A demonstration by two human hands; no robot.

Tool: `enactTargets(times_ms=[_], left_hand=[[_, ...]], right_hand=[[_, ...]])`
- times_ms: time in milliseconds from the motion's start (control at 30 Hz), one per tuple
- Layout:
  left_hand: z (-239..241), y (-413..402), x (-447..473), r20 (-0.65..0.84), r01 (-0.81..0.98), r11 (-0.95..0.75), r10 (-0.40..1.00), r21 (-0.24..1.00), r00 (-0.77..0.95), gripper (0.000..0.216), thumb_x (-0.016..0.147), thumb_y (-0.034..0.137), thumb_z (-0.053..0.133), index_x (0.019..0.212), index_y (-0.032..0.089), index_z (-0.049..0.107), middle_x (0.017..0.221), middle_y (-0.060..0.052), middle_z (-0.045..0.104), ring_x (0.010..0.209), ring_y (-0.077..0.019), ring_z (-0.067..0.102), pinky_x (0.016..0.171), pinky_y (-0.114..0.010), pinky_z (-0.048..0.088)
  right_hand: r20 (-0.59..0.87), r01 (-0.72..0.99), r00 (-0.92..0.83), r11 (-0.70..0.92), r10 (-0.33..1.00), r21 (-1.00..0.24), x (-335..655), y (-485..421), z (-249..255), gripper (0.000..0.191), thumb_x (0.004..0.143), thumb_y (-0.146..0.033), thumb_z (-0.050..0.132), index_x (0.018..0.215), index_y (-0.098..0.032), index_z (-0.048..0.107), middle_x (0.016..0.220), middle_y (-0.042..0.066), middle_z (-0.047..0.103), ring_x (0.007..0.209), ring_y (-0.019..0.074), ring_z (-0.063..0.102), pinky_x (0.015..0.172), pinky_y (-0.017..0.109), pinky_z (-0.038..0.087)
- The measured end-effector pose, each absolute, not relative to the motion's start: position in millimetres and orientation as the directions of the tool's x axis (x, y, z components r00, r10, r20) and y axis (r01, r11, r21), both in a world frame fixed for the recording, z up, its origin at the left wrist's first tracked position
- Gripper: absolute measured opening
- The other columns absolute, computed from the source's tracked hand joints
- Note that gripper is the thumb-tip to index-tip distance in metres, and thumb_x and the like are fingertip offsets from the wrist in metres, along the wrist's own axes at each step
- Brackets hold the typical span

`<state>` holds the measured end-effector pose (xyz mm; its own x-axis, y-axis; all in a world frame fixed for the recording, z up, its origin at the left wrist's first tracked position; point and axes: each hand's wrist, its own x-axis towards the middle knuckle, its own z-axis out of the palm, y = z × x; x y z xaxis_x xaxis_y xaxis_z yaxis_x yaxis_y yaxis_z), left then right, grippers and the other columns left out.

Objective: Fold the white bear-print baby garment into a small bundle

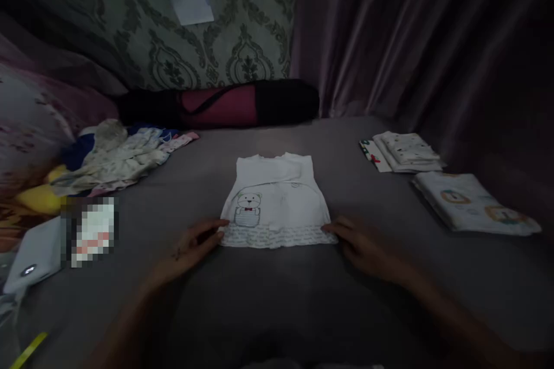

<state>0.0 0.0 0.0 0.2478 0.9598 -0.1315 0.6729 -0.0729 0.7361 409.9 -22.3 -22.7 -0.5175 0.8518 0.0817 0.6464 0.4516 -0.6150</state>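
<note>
- Small white baby top with a bear print, laid flat on the grey bed, straight ahead of both hands and between them.
- Left hand at the lower left corner of the top, fingertips touching the patterned hem; grip loose and flat, nothing pinched as far as visible.
- Right hand at the lower right corner, fingertips just touching the hem edge; grip likewise released, resting rather than clasping.
- Risk, as a judgement: uneven pull from one corner likely to skew the thin cloth and drag in wrinkles, since only fingertips bear on it.
- Risk: soft bed surface likely to bunch under pressing palms, so any crease could land crooked.
- Risk: dim light hides the hem line, so a misjudged edge is easy.
- Well off to the right of the right grip: folded stack and, nearer, folded cloth with round prints; a wide sweep could knock these.
- Off to the left of the left grip: loose heap of clothes, and a white device nearer the bed edge.
- Far beyond the top: dark rolled bag against the wall.
</note>
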Motion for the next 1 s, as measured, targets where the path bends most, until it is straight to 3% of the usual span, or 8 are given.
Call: enactTargets(times_ms=[167, 367, 467, 567, 733, 1000], left_hand=[[-14.5, -1.2, -9.5, -0.056, 0.7, -0.268, 0.913, 0.662, 0.403, 0.051, 0.08, 0.022, 0.048, 0.13, 0.026, 0.051, 0.118, -0.007, 0.058, 0.1, -0.0207, 0.059, 0.084, -0.031, 0.05], [-36.5, 10.4, -15.1, 0.123, 0.772, -0.455, 0.884, 0.444, 0.451, 0.033, 0.086, 0.025, 0.046, 0.117, 0.023, 0.059, 0.106, -0.008, 0.055, 0.101, -0.0211, 0.055, 0.088, -0.033, 0.048], [-40.2, 13.6, -18.8, 0.222, 0.779, -0.544, 0.839, 0.311, 0.497, 0.038, 0.087, 0.02, 0.045, 0.122, 0.024, 0.058, 0.118, -0.01, 0.053, 0.111, -0.0236, 0.052, 0.092, -0.036, 0.047], [-37.3, 15.9, -16.5, 0.22, 0.716, -0.661, 0.75, 0.225, 0.624, 0.047, 0.088, 0.011, 0.039, 0.13, 0.028, 0.053, 0.138, -0.008, 0.047, 0.13, -0.026, 0.039, 0.105, -0.044, 0.038], [-26.0, 19.5, -9.5, 0.087, 0.58, -0.757, 0.627, 0.299, 0.774, 0.046, 0.092, 0.014, 0.036, 0.133, 0.028, 0.051, 0.136, -0.005, 0.054, 0.129, -0.0193, 0.046, 0.113, -0.045, 0.03], [-3.5, 24.2, -11.1, 0.05, 0.581, -0.654, 0.684, 0.485, 0.728, 0.042, 0.094, 0.021, 0.035, 0.13, 0.027, 0.054, 0.132, -0.004, 0.058, 0.123, -0.0187, 0.052, 0.114, -0.045, 0.029]], right_hand=[[0.094, 0.684, -0.544, 0.506, 0.834, -0.526, 410.7, -14.6, -26.3, 0.042, 0.083, -0.006, 0.037, 0.116, -0.023, 0.058, 0.106, 0.008, 0.057, 0.096, 0.019, 0.056, 0.085, 0.033, 0.048], [0.206, 0.699, -0.578, 0.61, 0.789, -0.373, 407.2, -5.6, -26.6, 0.031, 0.086, -0.012, 0.042, 0.11, -0.019, 0.061, 0.111, 0.013, 0.057, 0.101, 0.0231, 0.055, 0.086, 0.039, 0.048], [0.256, 0.682, -0.611, 0.663, 0.749, -0.309, 407.1, -3.4, -26.8, 0.043, 0.084, -0.008, 0.042, 0.124, -0.02, 0.056, 0.13, 0.014, 0.053, 0.12, 0.0262, 0.048, 0.097, 0.047, 0.042], [0.21, 0.62, -0.695, 0.721, 0.688, -0.31, 404.9, -1.6, -25.6, 0.063, 0.081, 0.002, 0.037, 0.138, -0.023, 0.044, 0.145, 0.007, 0.043, 0.136, 0.0211, 0.033, 0.11, 0.048, 0.031], [0.118, 0.611, -0.705, 0.683, 0.699, -0.401, 399.8, -1.3, -20.1, 0.06, 0.081, 0.0, 0.041, 0.133, -0.027, 0.051, 0.139, 0.003, 0.05, 0.129, 0.0172, 0.045, 0.11, 0.041, 0.035], [0.067, 0.611, -0.604, 0.515, 0.794, -0.601, 401.8, 1.3, -2.9, 0.053, 0.082, -0.007, 0.04, 0.128, -0.027, 0.057, 0.133, 0.002, 0.056, 0.122, 0.0168, 0.053, 0.104, 0.036, 0.042]])
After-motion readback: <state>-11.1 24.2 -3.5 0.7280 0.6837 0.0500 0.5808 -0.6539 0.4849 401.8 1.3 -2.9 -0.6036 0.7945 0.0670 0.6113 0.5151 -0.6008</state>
